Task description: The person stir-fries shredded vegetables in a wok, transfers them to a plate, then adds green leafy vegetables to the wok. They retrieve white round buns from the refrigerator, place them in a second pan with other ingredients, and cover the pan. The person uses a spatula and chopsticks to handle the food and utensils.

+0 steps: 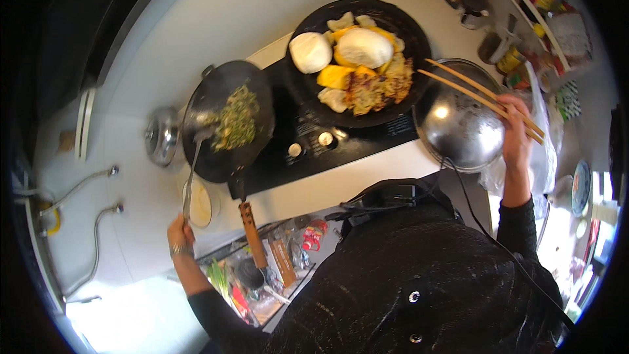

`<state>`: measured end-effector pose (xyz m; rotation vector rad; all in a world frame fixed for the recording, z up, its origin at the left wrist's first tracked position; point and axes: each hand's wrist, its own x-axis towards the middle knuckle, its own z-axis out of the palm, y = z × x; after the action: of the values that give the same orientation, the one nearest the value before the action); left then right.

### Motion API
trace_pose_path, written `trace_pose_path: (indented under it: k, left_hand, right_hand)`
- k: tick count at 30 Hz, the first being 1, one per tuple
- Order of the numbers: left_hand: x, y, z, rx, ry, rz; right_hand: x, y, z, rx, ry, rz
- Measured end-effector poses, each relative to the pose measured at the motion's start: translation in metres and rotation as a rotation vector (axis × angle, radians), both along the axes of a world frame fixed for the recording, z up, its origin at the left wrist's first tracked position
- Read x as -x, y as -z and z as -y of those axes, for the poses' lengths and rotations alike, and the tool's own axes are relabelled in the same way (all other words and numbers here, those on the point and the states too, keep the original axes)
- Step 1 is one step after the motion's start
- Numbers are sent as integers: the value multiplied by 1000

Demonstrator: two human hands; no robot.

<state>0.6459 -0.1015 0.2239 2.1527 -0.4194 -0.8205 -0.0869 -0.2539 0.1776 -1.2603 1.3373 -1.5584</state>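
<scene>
My left hand [180,232] grips the handle of a metal spatula [192,172]. Its blade rests inside a dark wok [196,91] beside a heap of chopped green food [238,120]. In my right hand [515,120] is a pair of wooden chopsticks [471,92], tips slightly apart at the right rim of a large black pan [425,42]. That pan holds two white buns [310,52], yellow pieces [335,76] that look like squash, and a browned, shredded-looking food [378,91]. Nothing is between the chopstick tips. Below them lies a domed metal lid [459,118].
Both pans stand on a black two-knob cooktop [354,145]. The wok's wooden handle [253,236] juts toward me over the counter edge. A smaller lid [162,136] and a bowl [199,201] stand left; jars [491,46] and a plastic bag [543,123] crowd the right.
</scene>
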Motion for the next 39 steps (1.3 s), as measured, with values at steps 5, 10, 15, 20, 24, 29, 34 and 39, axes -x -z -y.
trace_pose_path:
  k: [5,10,15,20,24,29,34,39]
  left_hand:
    - [38,36,-18,-49,-73,-123]
    - [104,46,-7,-57,22,-99]
    - [89,57,-17,-116,43,-62]
    - [77,57,-27,-130,85,304]
    - [69,48,-42,97,227,662]
    - [115,8,-29,136,170,741]
    - [144,-8,-20,201,203,740]
    - [160,-14,-11,219,218,696]
  right_hand:
    - [-17,-20,28,28,-44,-83]
    - [-8,-23,65,15,-124,-159]
    - [0,0,103,16,-190,-176]
    - [-4,21,115,-30,-268,-188]
    - [-16,34,119,197,-341,-342]
    - [-29,39,123,285,-369,-437]
    - [-24,38,112,273,-356,-440]
    - [-29,47,111,199,-248,-312]
